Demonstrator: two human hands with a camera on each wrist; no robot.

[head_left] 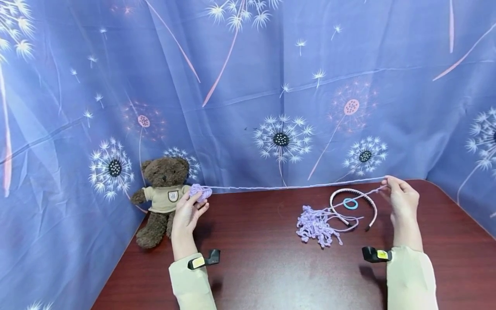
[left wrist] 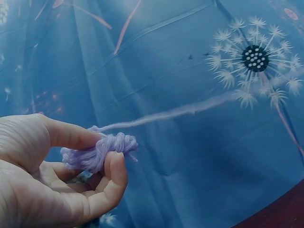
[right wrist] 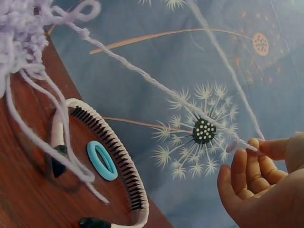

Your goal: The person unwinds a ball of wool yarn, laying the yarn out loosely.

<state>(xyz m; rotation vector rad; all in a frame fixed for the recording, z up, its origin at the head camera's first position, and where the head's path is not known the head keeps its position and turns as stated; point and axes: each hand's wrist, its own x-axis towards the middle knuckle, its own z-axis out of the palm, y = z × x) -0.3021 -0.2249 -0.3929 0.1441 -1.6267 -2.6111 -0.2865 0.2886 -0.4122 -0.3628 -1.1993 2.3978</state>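
A small wound bundle of lilac yarn [left wrist: 107, 148] is pinched between the thumb and fingers of my left hand [head_left: 187, 218], beside the teddy bear. From it a strand of yarn [head_left: 267, 187] stretches nearly straight across to my right hand [head_left: 404, 204], whose thumb and fingertips pinch it. Below that hand a second length of yarn [right wrist: 156, 83] slants from the pinch to a loose, curly lilac yarn heap [head_left: 317, 226] on the table. Both hands are raised over the table's far part.
A brown teddy bear [head_left: 165, 178] in a beige shirt sits at the far left. Right of the yarn heap lie a pale wrapped headband [head_left: 373, 206] with black teeth and a light blue hair tie [head_left: 350, 203] within its curve. A blue dandelion-print curtain [head_left: 240, 142] hangs behind the dark red table [head_left: 263, 258].
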